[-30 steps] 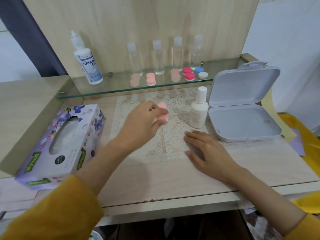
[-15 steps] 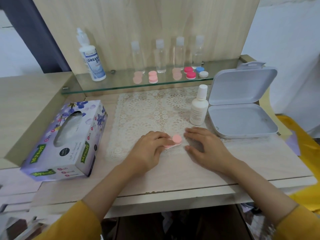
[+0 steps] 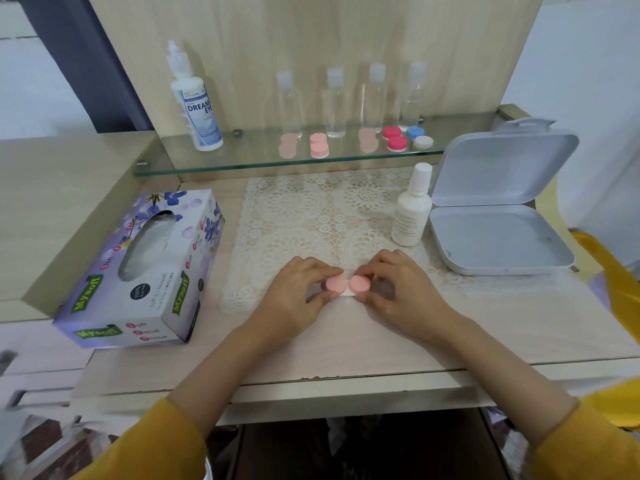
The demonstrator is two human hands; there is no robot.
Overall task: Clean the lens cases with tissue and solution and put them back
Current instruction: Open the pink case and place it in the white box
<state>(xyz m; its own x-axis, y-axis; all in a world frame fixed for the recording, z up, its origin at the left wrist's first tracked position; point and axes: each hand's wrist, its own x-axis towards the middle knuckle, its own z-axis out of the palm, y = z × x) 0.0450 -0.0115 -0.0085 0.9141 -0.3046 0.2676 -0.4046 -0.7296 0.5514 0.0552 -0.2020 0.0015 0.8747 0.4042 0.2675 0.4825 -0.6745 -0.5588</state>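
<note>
Purple "Mysoft" box (image 3: 149, 293), "DREAM EYE" bottle (image 3: 200, 110)

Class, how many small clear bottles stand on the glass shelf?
4, in a row on the glass shelf: the leftmost bottle, the second bottle, the third bottle and the rightmost bottle. None seems hidden.

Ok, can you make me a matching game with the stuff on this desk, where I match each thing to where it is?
Things: 1 tissue box; 2 nearest pink lens case; 3 grey box; 4 blue-label bottle.
Places: a on the glass shelf; b held by left hand and right hand; c far right, lid open; d left on the desk.
Pairs: 1-d, 2-b, 3-c, 4-a.
</note>
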